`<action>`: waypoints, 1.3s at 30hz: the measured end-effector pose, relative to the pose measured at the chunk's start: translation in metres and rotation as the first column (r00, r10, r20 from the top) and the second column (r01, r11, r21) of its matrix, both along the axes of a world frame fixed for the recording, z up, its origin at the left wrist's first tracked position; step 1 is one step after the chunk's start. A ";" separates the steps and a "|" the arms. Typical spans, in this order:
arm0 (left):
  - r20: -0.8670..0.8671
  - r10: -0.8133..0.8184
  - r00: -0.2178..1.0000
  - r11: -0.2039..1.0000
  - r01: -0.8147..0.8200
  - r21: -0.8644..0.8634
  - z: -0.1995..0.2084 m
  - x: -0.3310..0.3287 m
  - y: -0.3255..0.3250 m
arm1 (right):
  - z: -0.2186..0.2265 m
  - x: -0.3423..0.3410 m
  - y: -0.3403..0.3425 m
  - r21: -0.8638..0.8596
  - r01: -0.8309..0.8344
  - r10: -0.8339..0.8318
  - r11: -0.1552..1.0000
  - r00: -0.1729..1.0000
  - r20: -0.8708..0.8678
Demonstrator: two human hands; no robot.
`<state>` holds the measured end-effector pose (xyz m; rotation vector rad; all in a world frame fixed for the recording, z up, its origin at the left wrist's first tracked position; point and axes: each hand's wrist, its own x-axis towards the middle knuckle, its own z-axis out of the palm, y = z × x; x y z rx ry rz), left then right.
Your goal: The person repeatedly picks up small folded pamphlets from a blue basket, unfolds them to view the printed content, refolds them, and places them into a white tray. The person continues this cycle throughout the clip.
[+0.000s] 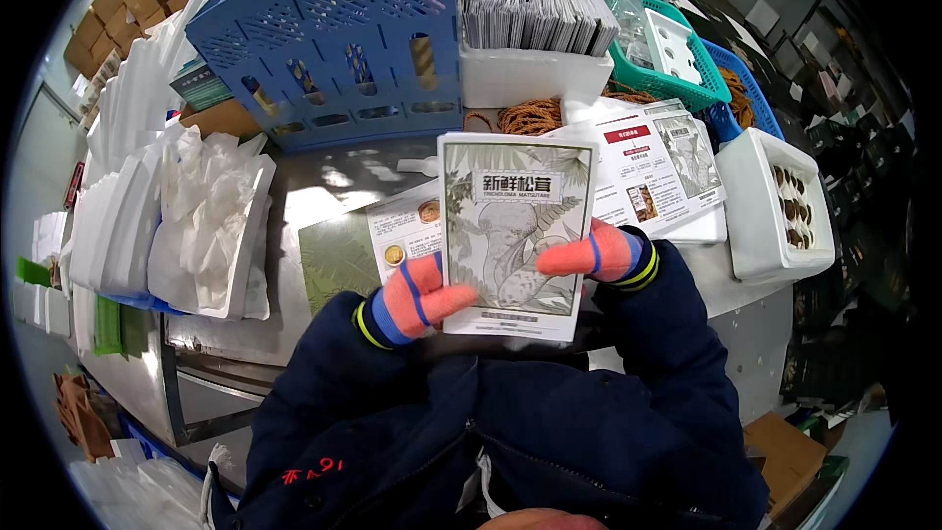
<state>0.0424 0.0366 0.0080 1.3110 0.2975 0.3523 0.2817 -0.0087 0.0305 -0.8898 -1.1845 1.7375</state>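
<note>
A folded leaflet (512,236), white-edged with a grey-green mushroom drawing and leaves on its cover, is held upright in front of my chest. My left hand (412,299), in a coral glove with blue stripes, grips its lower left edge with the thumb across the front. At the right edge, my gloved right hand (599,253) pinches it the same way; the fingers behind it are hidden. Whether it is one leaflet or a thin stack I cannot tell. Partly behind it, an opened printed sheet (339,253) lies on the metal table (280,319).
More leaflets (653,162) lie to the right. Behind stand a blue plastic crate (339,39) and a white foam box (535,79) packed with folded papers. Green (702,88) and blue baskets (763,123) and a foam box of mushrooms (775,250) are at right; foam trays (255,236) stand left.
</note>
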 end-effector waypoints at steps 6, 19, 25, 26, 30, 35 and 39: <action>-0.131 0.368 0.921 0.930 -0.363 0.061 -0.029 0.015 0.016 | 0.048 0.072 0.018 0.232 0.260 -0.328 0.937 0.883 0.337; -0.173 0.220 0.960 0.971 -0.232 -0.051 -0.036 0.016 0.026 | 0.010 0.176 0.222 0.770 0.578 -0.946 0.269 0.008 0.325; -0.121 0.145 0.982 0.986 -0.154 -0.070 -0.035 0.020 0.025 | -0.002 0.207 0.235 0.630 0.594 -0.838 0.500 0.149 0.525; -0.122 0.143 0.982 0.986 -0.152 -0.064 -0.034 0.021 0.026 | -0.009 0.212 0.239 0.651 0.521 -0.782 0.552 0.053 0.620; -0.131 0.133 0.982 0.989 -0.141 -0.049 -0.031 0.021 0.028 | -0.021 0.232 0.252 0.766 0.197 -0.717 0.612 -0.269 0.643; -0.124 0.152 0.981 0.987 -0.157 -0.035 -0.033 0.019 0.027 | -0.009 0.210 0.265 0.703 0.552 -0.847 0.448 0.011 0.531; -0.105 0.120 0.987 0.991 -0.126 -0.046 -0.034 0.021 0.031 | -0.065 0.274 0.276 0.821 0.325 -0.800 0.470 -0.237 0.551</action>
